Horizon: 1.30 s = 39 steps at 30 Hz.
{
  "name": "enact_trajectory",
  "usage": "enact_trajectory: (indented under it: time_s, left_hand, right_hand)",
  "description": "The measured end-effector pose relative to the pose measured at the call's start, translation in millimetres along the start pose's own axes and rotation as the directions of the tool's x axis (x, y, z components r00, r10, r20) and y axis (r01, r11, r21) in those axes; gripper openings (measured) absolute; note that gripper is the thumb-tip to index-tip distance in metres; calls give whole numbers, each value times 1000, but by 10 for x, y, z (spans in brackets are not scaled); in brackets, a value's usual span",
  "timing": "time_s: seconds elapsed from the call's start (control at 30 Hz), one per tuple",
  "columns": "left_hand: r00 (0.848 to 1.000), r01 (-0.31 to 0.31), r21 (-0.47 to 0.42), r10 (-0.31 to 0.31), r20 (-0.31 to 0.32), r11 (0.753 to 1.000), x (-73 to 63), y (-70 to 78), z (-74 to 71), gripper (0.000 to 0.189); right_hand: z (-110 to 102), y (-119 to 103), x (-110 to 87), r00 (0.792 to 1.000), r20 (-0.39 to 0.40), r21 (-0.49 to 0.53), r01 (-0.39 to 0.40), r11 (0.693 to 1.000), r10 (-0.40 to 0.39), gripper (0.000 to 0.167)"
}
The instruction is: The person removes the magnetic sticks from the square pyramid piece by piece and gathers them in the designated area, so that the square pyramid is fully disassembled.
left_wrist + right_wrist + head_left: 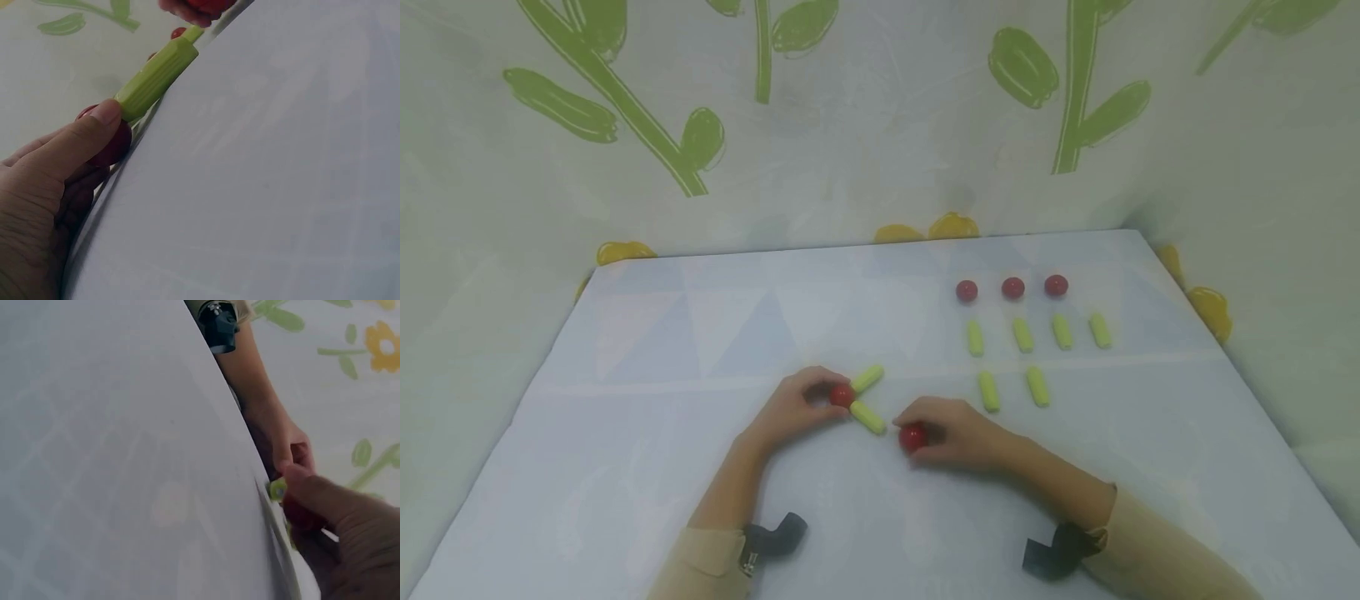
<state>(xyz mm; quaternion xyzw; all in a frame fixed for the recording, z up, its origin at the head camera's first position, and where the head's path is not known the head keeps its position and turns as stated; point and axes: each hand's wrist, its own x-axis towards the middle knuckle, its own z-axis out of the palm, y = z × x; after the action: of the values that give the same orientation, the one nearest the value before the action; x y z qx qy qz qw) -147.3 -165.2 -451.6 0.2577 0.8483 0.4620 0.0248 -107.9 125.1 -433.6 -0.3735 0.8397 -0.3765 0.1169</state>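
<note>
My left hand grips a red ball between thumb and fingers. Two yellow-green rods, an upper rod and a lower rod, meet that ball and spread rightward in a V. Ridges run along the nearer rod in the left wrist view. A second red ball sits in the grasp of my right hand, a small gap from the lower rod's free end. The right wrist view shows this ball partly covered by the thumb, close to a rod end.
Behind the right hand, three red balls lie in a row on the white table. Several yellow-green rods lie in two rows before them. A wall with painted leaves rises beyond the table's far edge.
</note>
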Motion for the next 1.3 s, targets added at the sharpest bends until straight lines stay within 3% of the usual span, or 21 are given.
enact_trajectory:
  time_s: [0.3, 0.6, 0.73, 0.87, 1.1, 1.3]
  left_hand:
    - [1000, 11, -16, -11, 17, 1000, 3, -11, -7, 39]
    - [1000, 11, -22, -10, 17, 1000, -8, -24, -9, 40]
    - [1000, 14, -15, -13, 16, 1000, -2, -20, -13, 40]
    - [1000, 1, -19, -1, 13, 1000, 1, -5, -23, 40]
    - [1000, 15, -34, -14, 21, 999, -2, 3, -28, 40]
    - [1000, 9, -33, -8, 17, 999, -4, -4, -18, 41]
  right_hand:
    - [-276, -42, -94, 986, -154, 61, -53, 997, 62, 38]
    - [-673, 113, -213, 942, -253, 78, -206, 976, 219, 42]
    - [-813, 212, -286, 922, -320, 43, -216, 976, 218, 41]
    - [-926, 319, -354, 889, -373, 44, -268, 962, 265, 40]
    - [-1119, 534, -462, 808, -434, 65, -412, 909, 398, 48]
    - [-1288, 691, -584, 755, -512, 14, -469, 883, 409, 49]
